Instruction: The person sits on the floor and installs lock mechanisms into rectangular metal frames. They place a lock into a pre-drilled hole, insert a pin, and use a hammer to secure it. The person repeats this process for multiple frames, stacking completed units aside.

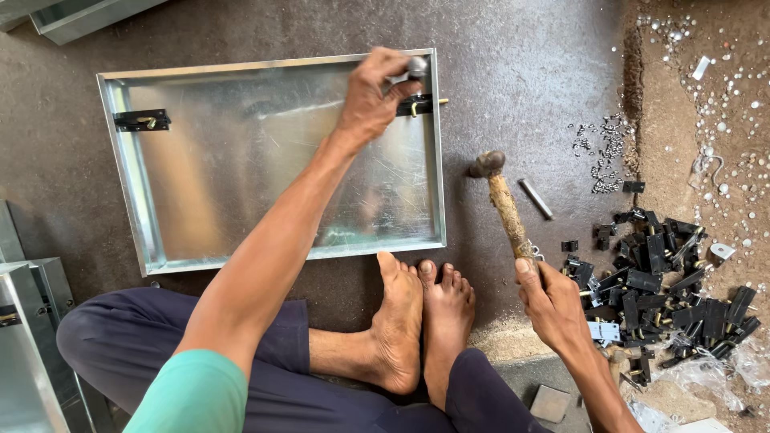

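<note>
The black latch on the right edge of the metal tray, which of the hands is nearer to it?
Left. The left hand is over the tray, right beside that black latch, holding a small metal tool. The right hand is off the tray, gripping a hammer.

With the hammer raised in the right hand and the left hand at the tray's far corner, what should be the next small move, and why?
Probably bring the hammer down onto the metal punch that the left hand holds near the black latch on the tray's right rim. The right hand grips the handle low, with the head lifted clear of the floor, and the punch seems already placed.
</note>
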